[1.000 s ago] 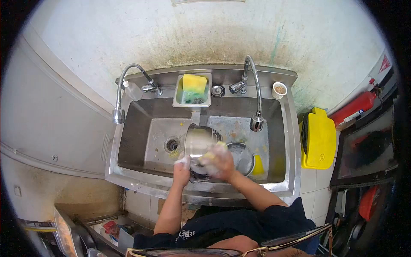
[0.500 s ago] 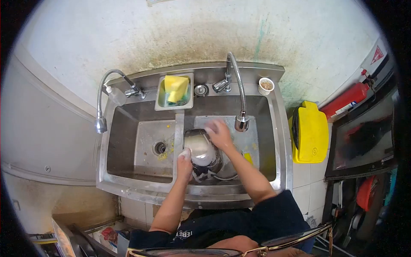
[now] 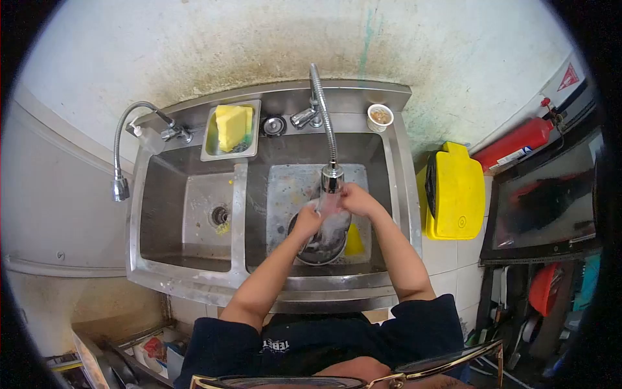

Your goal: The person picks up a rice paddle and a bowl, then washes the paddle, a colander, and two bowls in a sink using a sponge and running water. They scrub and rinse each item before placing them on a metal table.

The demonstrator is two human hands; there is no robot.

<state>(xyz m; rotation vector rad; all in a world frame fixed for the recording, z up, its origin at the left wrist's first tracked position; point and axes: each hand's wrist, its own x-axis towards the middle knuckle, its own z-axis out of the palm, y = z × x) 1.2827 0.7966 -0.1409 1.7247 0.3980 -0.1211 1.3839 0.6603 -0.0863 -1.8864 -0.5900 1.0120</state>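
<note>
My left hand (image 3: 308, 222) and my right hand (image 3: 356, 200) are close together in the right basin, under the right faucet's spray head (image 3: 332, 177). A stream of water falls between them and blurs their fingers, so I cannot make out whether they grip anything. Below and partly behind the hands is a dark, round metal vessel (image 3: 320, 251), wet and lying low in the basin. Its far side is hidden by my hands and the water. Beside it on the right lies something flat and yellow (image 3: 354, 241).
The left basin (image 3: 194, 214) has yellow scraps near its drain. A metal tray (image 3: 206, 150) with yellow sponges (image 3: 233, 127) sits on the back ledge, near a drain strainer (image 3: 273, 126) and a white cup (image 3: 380, 118). A yellow bin (image 3: 459, 194) stands right of the sink.
The shiny, sudsy metal vessel that was between my hands no longer shows there. Both hands have come together under the right spray head, where water now runs. The view has shifted slightly.
</note>
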